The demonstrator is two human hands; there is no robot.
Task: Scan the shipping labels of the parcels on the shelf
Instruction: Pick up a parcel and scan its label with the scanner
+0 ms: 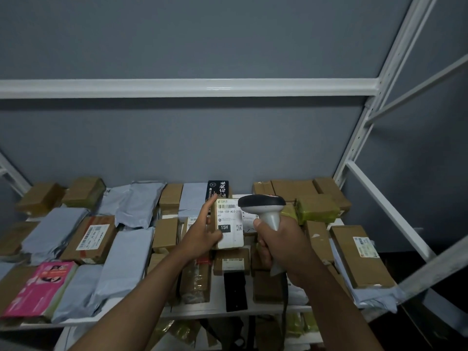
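The left hand (202, 234) holds 1 small box (229, 224) upright above the shelf (192, 309), fingers curled round its left edge, label facing the scanner (263, 206) gripped just right by the right hand (281, 249); the box looks light and stiff, best held by its edges.

left hand (202, 234): forefinger straight, thumb pinching | right hand (281, 247): fingers curled, gripping | both forearms extended

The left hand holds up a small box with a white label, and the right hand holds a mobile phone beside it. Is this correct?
Not quite. The head view shows the right hand gripping a barcode scanner, not a mobile phone. The left hand does hold up the small box with the white label.
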